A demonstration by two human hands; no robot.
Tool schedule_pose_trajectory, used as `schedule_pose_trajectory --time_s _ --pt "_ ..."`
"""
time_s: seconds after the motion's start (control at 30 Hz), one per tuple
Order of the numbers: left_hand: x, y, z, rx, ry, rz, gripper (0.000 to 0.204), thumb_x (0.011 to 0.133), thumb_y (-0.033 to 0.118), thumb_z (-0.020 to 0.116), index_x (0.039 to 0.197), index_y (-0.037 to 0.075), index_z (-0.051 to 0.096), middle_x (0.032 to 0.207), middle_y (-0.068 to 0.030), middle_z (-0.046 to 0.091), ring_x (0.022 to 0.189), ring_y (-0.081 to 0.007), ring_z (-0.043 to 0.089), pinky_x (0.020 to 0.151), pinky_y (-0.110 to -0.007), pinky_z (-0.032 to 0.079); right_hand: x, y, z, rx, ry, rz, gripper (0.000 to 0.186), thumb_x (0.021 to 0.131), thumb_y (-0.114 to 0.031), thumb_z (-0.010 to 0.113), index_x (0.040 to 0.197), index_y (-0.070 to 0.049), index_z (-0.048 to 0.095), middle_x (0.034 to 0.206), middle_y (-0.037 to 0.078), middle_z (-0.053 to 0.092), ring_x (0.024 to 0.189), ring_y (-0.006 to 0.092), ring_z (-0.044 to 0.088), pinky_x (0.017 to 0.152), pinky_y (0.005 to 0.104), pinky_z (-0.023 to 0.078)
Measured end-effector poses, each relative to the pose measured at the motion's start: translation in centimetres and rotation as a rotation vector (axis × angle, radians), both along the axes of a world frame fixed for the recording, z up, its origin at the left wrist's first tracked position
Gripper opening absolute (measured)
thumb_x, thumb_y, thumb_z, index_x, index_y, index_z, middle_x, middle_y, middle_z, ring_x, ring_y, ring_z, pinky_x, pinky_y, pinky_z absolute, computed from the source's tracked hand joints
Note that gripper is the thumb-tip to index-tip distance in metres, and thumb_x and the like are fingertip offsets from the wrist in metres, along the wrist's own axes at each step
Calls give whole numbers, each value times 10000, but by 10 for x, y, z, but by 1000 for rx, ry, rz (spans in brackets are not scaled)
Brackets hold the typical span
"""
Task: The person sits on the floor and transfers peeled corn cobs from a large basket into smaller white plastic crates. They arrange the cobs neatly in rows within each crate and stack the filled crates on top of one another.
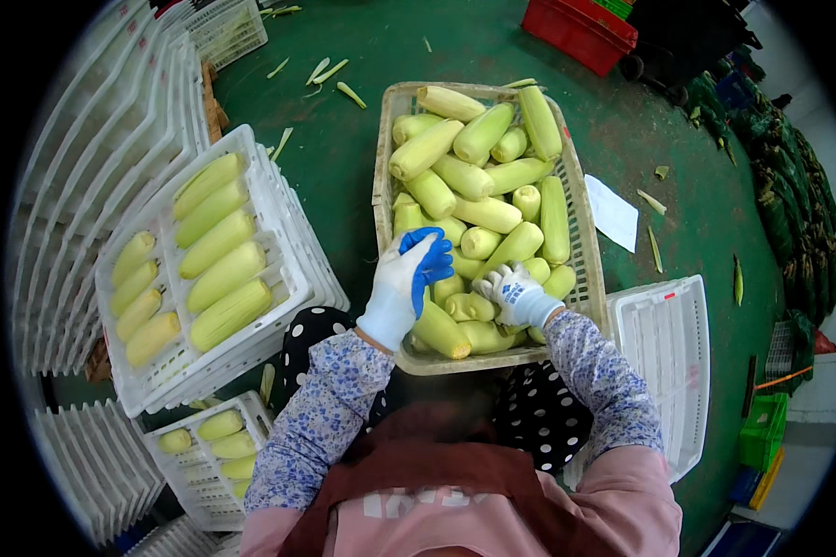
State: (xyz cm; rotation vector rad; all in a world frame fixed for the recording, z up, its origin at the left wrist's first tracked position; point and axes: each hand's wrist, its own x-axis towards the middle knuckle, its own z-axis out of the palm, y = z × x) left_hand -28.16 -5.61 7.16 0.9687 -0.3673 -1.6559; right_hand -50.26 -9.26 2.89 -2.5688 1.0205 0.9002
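A slatted basket (pixel 588 255) full of pale green, husked corn ears (pixel 476 135) lies in front of me. My left hand (pixel 407 278), in a white and blue glove, is curled over its left side; anything inside those fingers is hidden. My right hand (pixel 520 295), gloved in white, grips an ear of corn among the others in the lower right part, its fingertips partly hidden. On the left, a stacked white tray (pixel 283 232) carries two rows of corn ears in separate slots. A lower tray (pixel 251 408) beside it holds several more.
Nested white crates (pixel 84 186) rise along the left. A white crate (pixel 659 371) and a paper sheet (pixel 611 212) lie right of the basket. At the back right are a red crate (pixel 571 37), a dark wheeled bin (pixel 678 46) and piled unhusked corn (pixel 785 232). Husk scraps dot the green floor.
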Motion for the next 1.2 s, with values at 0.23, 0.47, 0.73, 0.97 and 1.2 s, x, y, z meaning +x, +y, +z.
schedule_pose_trajectory --time_s 0.23,0.47,0.73,0.97,1.2 --pt "0 13 5 306 414 -300 435 939 427 553 1215 91 543 1057 -75 618 909 -197 615 751 -341 527 46 54 70 -648 -948 178 637 603 -201 759 1201 -149 547 1267 120 515 1151 345 488 1004 543 353" --pt "56 67 28 -201 242 -461 600 907 165 615 1419 31 334 1314 -127 509 1151 -251 557 975 -384 476 69 99 118 -420 -1204 199 485 667 -126 716 1140 -163 615 1215 187 511 1128 426 499 973 566 400" --pt "181 124 106 -495 -649 44 929 687 75 802 1442 -4 266 1287 -104 513 1169 -167 496 1011 -309 402 -125 97 94 -720 -1234 -883 518 914 -146 615 1361 29 419 1387 206 459 1292 283 429 1059 376 357" --pt "368 210 93 -5 -2041 1 832 659 174 815 1386 127 412 1358 -138 471 1262 -309 428 1075 -357 334 -298 206 -23 -565 -448 -1276 516 906 -248 630 1283 68 476 1146 222 615 1007 275 610 827 371 486" --pt "389 228 56 414 -2299 -90 585 799 97 597 1348 249 463 1494 -133 301 1373 -350 284 1103 -582 179 -300 245 -54 -539 -503 -1335 512 877 -260 652 1232 80 507 986 202 663 853 260 637 726 363 499"
